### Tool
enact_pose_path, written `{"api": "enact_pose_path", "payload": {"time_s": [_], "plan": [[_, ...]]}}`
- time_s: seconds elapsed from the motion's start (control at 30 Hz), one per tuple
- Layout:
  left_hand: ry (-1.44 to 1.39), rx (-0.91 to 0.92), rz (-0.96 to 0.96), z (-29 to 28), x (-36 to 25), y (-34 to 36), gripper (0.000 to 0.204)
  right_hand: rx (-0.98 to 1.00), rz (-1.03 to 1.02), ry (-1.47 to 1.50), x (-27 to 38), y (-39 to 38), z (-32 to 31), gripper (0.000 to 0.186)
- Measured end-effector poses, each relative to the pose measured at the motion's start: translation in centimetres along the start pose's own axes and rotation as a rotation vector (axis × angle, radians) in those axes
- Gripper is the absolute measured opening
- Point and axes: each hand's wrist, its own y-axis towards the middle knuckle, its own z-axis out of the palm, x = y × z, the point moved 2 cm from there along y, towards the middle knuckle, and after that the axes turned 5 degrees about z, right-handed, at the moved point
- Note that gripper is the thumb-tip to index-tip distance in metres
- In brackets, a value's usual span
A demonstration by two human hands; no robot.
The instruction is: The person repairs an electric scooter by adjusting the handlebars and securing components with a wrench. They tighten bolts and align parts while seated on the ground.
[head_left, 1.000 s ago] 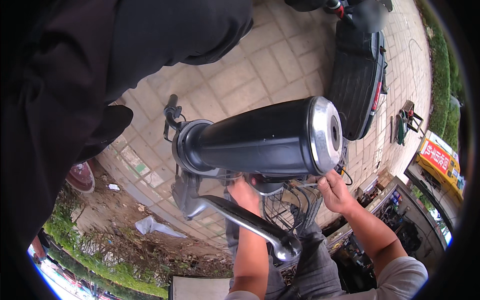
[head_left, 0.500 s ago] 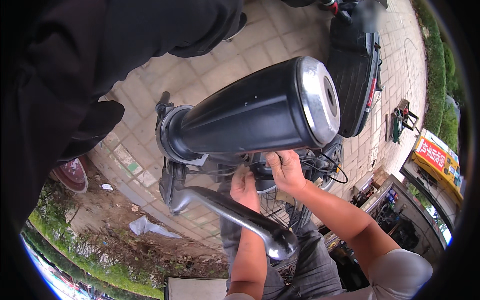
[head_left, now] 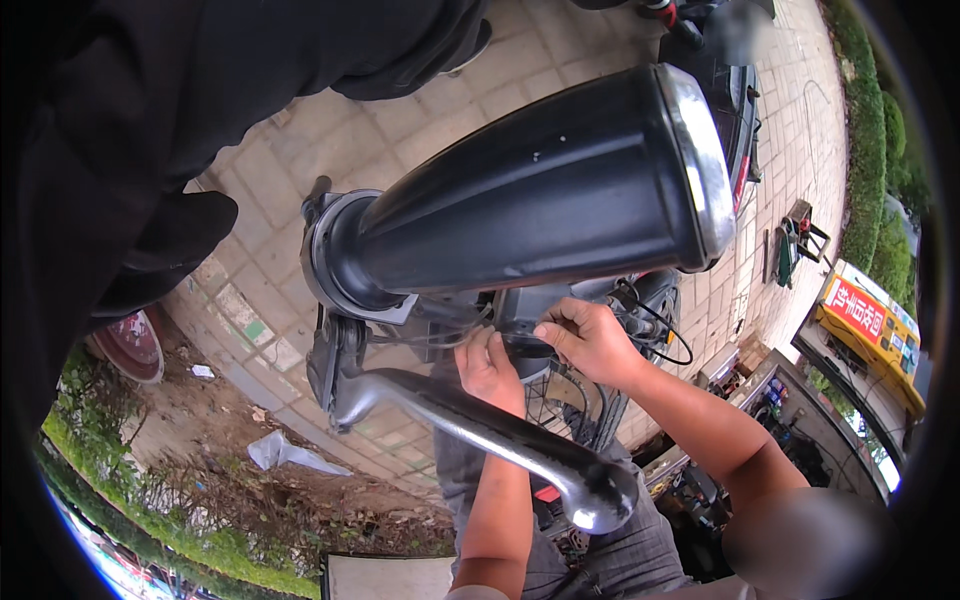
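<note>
Close up across the middle lies a black handlebar grip (head_left: 530, 190) with a bright metal end. A silver brake lever (head_left: 480, 420) with a rounded tip runs below it, passing over my left forearm. My left hand (head_left: 490, 370) is between grip and lever, fingertips pressed together beside thin wires (head_left: 425, 340). To its right is my right hand (head_left: 590, 340), thumb and forefinger pinched just under the grip. What either pinch holds is too small to make out. Dark vehicle parts sit behind both hands, and a black cable (head_left: 688, 345) loops out beyond my right hand.
A person in black trousers (head_left: 270, 60) stands close at the upper left. Another dark vehicle (head_left: 742, 120) is at the upper right. A green tool tray (head_left: 787, 250) lies on the paving, near a yellow and red box (head_left: 860, 310). White plastic (head_left: 290, 455) lies on the soil.
The grip and lever reach farther right in the view, the grip's metal end also higher. My hands stay close together beneath the grip, with their pinches shifted slightly.
</note>
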Motion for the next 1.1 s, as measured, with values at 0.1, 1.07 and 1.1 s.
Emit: {"api": "enact_pose_path", "payload": {"time_s": [0.1, 1.07, 1.1], "plan": [[-0.023, 0.005, -0.036, -0.1, -0.3, 0.1, 0.015, 0.161, -0.185, 0.014, 0.2, -0.8, -0.5, 0.020], [-0.783, -0.069, -0.470, 1.2, 3.8, 0.4, 0.025, 0.037, -0.548, -0.864, 3.0, 5.6, 2.5, 0.021], [-0.808, -0.068, -0.446, 1.2, 3.5, 0.6, 0.022, 0.011, -0.497, -0.829, 2.6, 5.3, 2.8, 0.020]]}}
